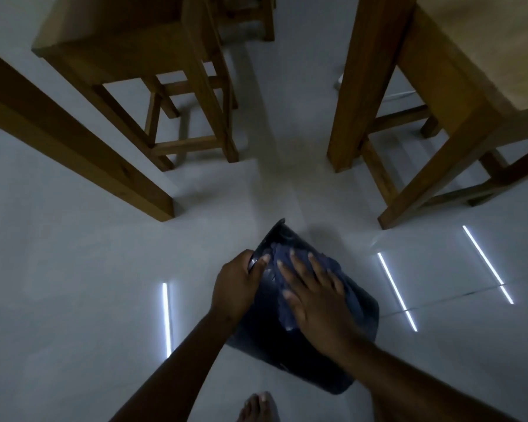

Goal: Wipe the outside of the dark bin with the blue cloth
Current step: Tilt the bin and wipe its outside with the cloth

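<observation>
- Pressing flat against the crumpled blue cloth (323, 263), the person's right hand (314, 296) has its fingers spread open and extended, pinning the fabric to the wall of the dark, smooth plastic bin (360, 315).
- The left hand (233, 287) steadies the bin, its fingers curled closed around the rim on the left side, thumb over the edge.
- The bin is tilted or tipped, its mouth pointing away from the person and its base nearest the bare foot (258, 406); whether it rests on the pale tiled floor (73, 269) or is held just above it cannot be told.
- It sits in the open space between the brown wooden stools (153, 71) and the wooden table legs (357, 86).
- By the look of it, wiping is under way on the upward-facing side only.
- The underside, the far right wall and the base show no cloth on them, so most of the outside likely remains; how clean any part is cannot be judged in this dim light.
</observation>
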A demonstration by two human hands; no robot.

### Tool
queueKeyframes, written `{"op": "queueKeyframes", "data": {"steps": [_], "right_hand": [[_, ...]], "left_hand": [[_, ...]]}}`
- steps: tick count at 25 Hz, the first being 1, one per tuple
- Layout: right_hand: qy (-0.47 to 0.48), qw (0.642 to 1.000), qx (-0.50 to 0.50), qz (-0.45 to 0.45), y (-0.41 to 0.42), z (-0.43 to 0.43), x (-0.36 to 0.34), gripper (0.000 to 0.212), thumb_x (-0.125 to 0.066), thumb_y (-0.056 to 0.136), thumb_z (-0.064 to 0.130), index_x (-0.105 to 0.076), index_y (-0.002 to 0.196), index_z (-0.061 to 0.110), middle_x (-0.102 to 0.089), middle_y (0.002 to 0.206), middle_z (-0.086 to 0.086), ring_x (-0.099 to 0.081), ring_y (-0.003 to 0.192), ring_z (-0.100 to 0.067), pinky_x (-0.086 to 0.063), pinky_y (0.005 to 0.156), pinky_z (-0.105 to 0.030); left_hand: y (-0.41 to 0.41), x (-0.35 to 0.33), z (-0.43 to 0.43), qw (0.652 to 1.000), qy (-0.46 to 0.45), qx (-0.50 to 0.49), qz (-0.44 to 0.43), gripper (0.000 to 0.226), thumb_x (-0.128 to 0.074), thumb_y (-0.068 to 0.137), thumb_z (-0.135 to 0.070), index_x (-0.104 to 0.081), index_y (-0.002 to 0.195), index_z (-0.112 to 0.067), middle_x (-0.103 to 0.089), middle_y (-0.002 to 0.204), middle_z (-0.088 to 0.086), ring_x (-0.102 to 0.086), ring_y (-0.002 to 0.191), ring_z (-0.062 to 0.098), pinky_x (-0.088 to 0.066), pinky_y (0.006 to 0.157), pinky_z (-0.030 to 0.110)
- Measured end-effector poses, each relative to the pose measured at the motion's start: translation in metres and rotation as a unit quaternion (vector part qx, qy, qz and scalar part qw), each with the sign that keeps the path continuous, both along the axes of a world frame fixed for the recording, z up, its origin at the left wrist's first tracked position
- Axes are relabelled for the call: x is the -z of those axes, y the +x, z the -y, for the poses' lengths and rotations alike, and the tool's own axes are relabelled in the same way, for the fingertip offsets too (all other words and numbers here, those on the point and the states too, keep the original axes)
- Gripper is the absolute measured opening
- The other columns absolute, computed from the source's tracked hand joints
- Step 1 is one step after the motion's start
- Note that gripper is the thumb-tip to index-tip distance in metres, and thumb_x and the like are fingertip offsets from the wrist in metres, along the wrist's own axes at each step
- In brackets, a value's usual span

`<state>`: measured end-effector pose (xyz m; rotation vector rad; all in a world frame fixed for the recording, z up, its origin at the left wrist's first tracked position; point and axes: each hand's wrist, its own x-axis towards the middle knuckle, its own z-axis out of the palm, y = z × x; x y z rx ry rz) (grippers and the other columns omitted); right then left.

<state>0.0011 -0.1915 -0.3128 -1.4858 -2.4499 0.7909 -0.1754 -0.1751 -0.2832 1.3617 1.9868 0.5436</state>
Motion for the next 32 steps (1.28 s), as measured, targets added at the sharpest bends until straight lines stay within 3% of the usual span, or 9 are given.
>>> {"op": "queueKeyframes", "data": {"steps": [4,8,11,15,17,22,24,27,32], "right_hand": [[-0.102,0.989,0.100,-0.046,0.012,-0.076,0.020,0.063,-0.009,0.092,0.059,-0.021,0.149,0.035,-0.031,0.156,0.006,-0.037,0.139,-0.024,-0.033,0.111,-0.048],[-0.011,0.998,0.047,0.045,0.012,-0.001,0.003,0.059,-0.013,0.097,0.050,-0.014,0.153,0.029,-0.021,0.160,0.000,-0.023,0.145,-0.031,-0.026,0.112,-0.049],[0.069,0.997,-0.006,0.028,0.005,0.019,-0.002,0.056,-0.010,0.099,0.048,-0.017,0.152,0.031,-0.019,0.161,0.001,-0.015,0.147,-0.030,-0.019,0.113,-0.050],[-0.033,0.993,0.108,0.013,0.032,-0.075,0.004,0.058,-0.012,0.098,0.051,-0.024,0.150,0.027,-0.036,0.154,-0.007,-0.038,0.138,-0.030,-0.032,0.110,-0.049],[-0.021,0.987,0.157,0.038,0.041,-0.049,0.009,0.064,-0.003,0.096,0.053,-0.023,0.151,0.025,-0.035,0.154,-0.008,-0.039,0.137,-0.033,-0.034,0.108,-0.051],[0.089,0.994,-0.041,0.049,0.011,-0.015,0.009,0.055,-0.017,0.098,0.048,-0.014,0.152,0.034,-0.014,0.162,0.002,-0.011,0.148,-0.028,-0.015,0.116,-0.050],[-0.014,0.998,0.057,0.006,0.021,-0.070,0.013,0.058,-0.015,0.096,0.051,-0.019,0.151,0.032,-0.027,0.158,-0.002,-0.026,0.144,-0.027,-0.027,0.114,-0.051],[-0.041,0.986,0.163,0.017,0.037,-0.051,0.011,0.065,-0.011,0.095,0.057,-0.024,0.151,0.027,-0.035,0.155,-0.007,-0.036,0.139,-0.032,-0.034,0.110,-0.050],[0.099,0.993,-0.034,0.057,0.007,0.000,0.008,0.056,-0.018,0.098,0.050,-0.011,0.152,0.035,-0.011,0.162,0.001,-0.008,0.148,-0.029,-0.013,0.116,-0.051]], "left_hand": [[-0.006,-0.019,0.001,0.981,-0.096,0.026,0.168,0.013,-0.051,0.099,-0.037,-0.060,0.097,-0.028,-0.069,0.084,-0.010,-0.066,0.071,-0.002,-0.050,0.060,0.013],[0.002,-0.015,-0.011,0.995,-0.061,0.023,0.078,0.022,-0.054,0.097,-0.039,-0.057,0.093,-0.017,-0.064,0.071,-0.003,-0.062,0.063,0.015,-0.051,0.061,0.028],[0.007,-0.011,-0.023,0.996,-0.048,0.033,0.061,0.029,-0.050,0.098,-0.042,-0.059,0.098,-0.014,-0.068,0.086,0.002,-0.064,0.077,0.021,-0.051,0.072,0.035],[0.002,-0.006,-0.006,0.998,-0.045,0.037,0.023,0.034,-0.040,0.099,-0.051,-0.057,0.097,-0.022,-0.066,0.082,-0.004,-0.065,0.076,0.015,-0.050,0.069,0.025],[0.005,-0.004,-0.008,0.999,-0.035,0.022,0.004,0.035,-0.038,0.098,-0.053,-0.056,0.093,-0.023,-0.066,0.074,-0.002,-0.065,0.071,0.016,-0.051,0.068,0.028],[-0.002,0.001,-0.009,0.999,-0.015,0.034,0.030,0.032,-0.040,0.099,-0.050,-0.057,0.090,-0.024,-0.070,0.074,0.003,-0.068,0.068,0.017,-0.055,0.067,0.033],[-0.001,0.002,-0.009,0.999,-0.017,0.033,0.033,0.028,-0.040,0.100,-0.048,-0.056,0.090,-0.027,-0.069,0.077,0.002,-0.068,0.071,0.015,-0.053,0.067,0.028],[0.002,0.000,-0.009,0.999,-0.025,0.024,0.018,0.030,-0.039,0.099,-0.050,-0.055,0.089,-0.026,-0.066,0.070,-0.001,-0.067,0.066,0.014,-0.051,0.065,0.026],[0.001,0.001,-0.009,0.999,-0.006,0.027,0.030,0.027,-0.041,0.100,-0.047,-0.052,0.082,-0.031,-0.063,0.061,-0.003,-0.065,0.059,0.013,-0.048,0.058,0.024]]}}
